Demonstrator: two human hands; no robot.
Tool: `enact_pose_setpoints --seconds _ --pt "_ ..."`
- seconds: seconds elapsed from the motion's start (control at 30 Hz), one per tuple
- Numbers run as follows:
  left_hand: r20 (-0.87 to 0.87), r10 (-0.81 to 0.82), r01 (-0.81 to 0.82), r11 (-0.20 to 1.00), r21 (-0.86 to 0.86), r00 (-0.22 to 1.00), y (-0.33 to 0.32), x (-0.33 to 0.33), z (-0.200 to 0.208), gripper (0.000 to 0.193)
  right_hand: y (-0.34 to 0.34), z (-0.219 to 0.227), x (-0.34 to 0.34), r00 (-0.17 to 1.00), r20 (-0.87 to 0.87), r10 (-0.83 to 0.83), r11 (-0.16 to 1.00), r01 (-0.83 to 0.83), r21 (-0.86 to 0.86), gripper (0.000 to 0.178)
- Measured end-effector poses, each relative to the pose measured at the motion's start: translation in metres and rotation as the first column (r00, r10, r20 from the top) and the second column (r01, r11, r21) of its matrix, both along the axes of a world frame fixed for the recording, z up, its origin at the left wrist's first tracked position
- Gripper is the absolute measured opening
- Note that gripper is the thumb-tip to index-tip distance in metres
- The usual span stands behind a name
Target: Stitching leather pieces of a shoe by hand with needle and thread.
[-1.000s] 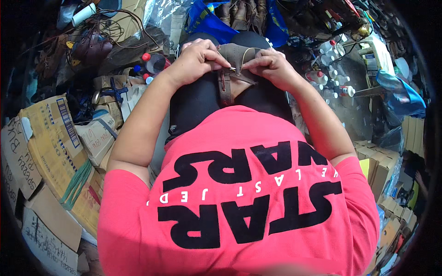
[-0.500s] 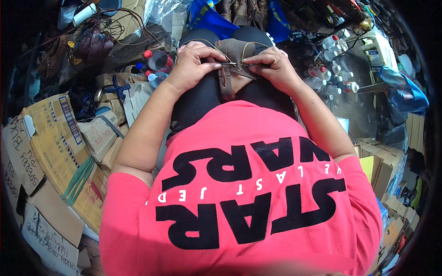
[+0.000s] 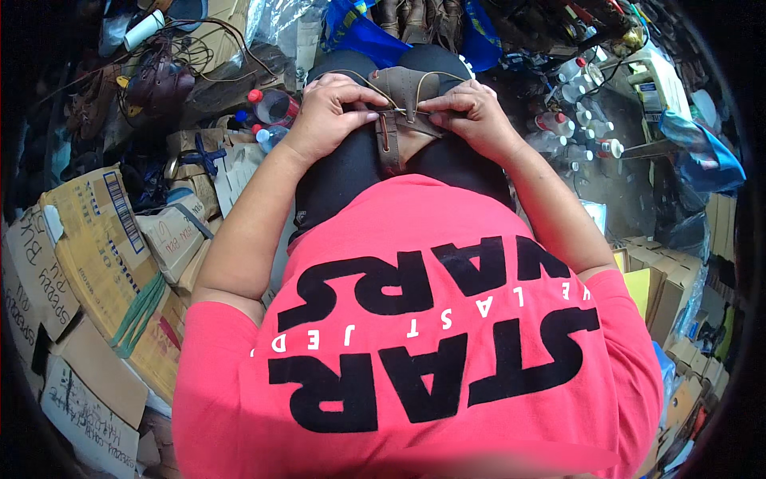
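Across my lap, between my dark-trousered thighs, lies a brown leather shoe upper with a tan lace threaded along its side. My left hand is at its left, thumb and forefinger pinched on a thin, pale needle that crosses the leather. On the other side, the fingers of my right hand are also pinched close to the stitched seam; what is in their tips is too small to make out. Loops of thin tan cord arch above the upper and pass behind both hands.
Cardboard boxes crowd the left side, and more stand at the right. Plastic bottles lie right of my knees; others stand left. Beyond my knees, a blue bag holds brown shoes. Loose cords and leather pieces lie far left.
Both hands stay at the seam with only a very slight shift. The leather upper has moved slightly left, and the needle's visible part looks a little different.
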State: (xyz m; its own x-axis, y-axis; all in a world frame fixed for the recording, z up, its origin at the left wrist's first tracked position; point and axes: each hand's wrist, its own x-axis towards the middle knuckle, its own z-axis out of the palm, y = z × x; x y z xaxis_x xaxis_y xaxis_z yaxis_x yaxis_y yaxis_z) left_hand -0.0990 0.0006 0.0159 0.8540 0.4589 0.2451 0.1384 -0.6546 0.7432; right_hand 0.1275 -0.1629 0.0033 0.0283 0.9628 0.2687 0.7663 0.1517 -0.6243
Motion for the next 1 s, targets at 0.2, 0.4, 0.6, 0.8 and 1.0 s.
enact_pose_setpoints --seconds 0.2,0.4,0.6,0.8,1.0 --pt "-0.04 0.088 -0.086 0.996 0.039 0.995 -0.015 0.002 0.002 0.026 0.001 -0.003 -0.005 0.991 -0.112 -0.069 0.995 0.06 -0.084 0.023" --pt "-0.119 0.176 -0.172 0.984 0.04 0.977 -0.021 0.008 0.001 0.019 0.002 0.0 -0.013 0.981 -0.122 -0.15 0.973 0.124 -0.197 0.021" --pt "-0.199 0.165 -0.182 0.981 -0.072 0.966 -0.021 0.013 0.002 0.021 0.0 0.007 -0.024 0.982 -0.067 -0.178 0.98 0.171 -0.104 0.021" --pt "-0.164 0.172 -0.188 0.978 -0.092 0.971 -0.024 0.026 0.004 0.019 0.013 0.006 -0.023 0.968 -0.137 -0.211 0.95 0.169 -0.263 0.018" --pt "0.007 0.068 -0.069 0.982 0.175 0.998 -0.015 0.018 0.012 0.015 0.006 0.018 -0.011 0.969 -0.206 -0.137 0.989 0.122 -0.085 0.014"
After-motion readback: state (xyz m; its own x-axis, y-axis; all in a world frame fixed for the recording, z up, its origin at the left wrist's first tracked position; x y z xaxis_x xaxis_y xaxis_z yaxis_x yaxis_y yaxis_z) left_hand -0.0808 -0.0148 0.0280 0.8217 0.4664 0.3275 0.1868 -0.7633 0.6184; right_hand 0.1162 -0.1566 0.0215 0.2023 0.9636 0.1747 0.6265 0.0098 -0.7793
